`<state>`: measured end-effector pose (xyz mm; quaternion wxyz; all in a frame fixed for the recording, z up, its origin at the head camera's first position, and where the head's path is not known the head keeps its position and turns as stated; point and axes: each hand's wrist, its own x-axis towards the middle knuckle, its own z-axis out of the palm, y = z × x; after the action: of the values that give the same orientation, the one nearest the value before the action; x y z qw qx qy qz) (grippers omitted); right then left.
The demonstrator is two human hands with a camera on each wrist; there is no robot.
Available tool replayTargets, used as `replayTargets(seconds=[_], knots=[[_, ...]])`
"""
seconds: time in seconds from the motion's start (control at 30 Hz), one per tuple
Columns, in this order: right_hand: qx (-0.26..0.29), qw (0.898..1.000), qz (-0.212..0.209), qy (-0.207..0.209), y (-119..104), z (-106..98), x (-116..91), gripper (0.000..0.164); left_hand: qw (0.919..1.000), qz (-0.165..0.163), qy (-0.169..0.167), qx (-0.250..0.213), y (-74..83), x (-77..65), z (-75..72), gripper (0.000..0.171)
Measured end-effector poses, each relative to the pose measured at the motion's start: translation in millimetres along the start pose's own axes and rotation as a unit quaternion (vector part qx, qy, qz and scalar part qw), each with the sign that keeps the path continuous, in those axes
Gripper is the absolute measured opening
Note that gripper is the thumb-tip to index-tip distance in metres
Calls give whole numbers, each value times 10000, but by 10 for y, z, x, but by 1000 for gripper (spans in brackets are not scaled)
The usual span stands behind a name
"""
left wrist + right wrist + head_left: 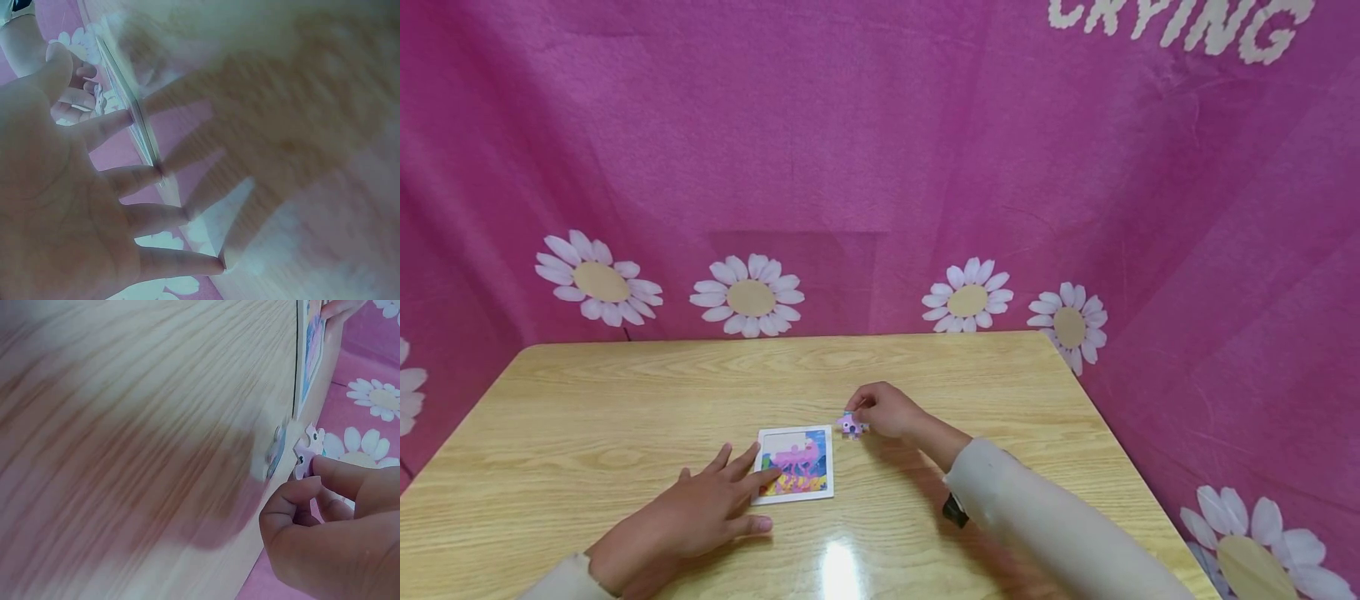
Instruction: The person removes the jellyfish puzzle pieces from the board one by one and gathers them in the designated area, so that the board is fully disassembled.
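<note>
A white-framed jigsaw puzzle [831,467] lies on the table, with a pink jellyfish-like picture partly filled in and a pale bare patch at its upper left. My left hand [707,508] lies beside it with fingers spread, the fingertips on its left edge and picture. In the left wrist view that left hand [75,194] shows its palm, fingers straight. To the right of the frame, my right hand [886,410] pinches a pink puzzle piece [850,426]. The right wrist view shows the piece [306,453], with eye-like dots, between thumb and fingers.
The wooden table [625,392] has a glossy surface with a bright reflection near the front. Behind and beside it hangs a pink cloth [820,150] printed with white daisies. A small black object [955,512] shows under the right sleeve.
</note>
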<state>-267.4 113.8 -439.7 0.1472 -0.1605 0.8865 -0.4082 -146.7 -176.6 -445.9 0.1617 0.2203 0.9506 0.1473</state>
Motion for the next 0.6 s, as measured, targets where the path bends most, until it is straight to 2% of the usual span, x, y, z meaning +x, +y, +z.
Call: replayTargets(seconds=[0.3,0.6], knots=[[-118,9998,153,65,136,-110,-30,10,10000,57,-7,-70,13,-7,-7,76],[-193,9993,319,101,245,-197,-69,10,10000,-24,-25,-80,12,-7,-4,74]])
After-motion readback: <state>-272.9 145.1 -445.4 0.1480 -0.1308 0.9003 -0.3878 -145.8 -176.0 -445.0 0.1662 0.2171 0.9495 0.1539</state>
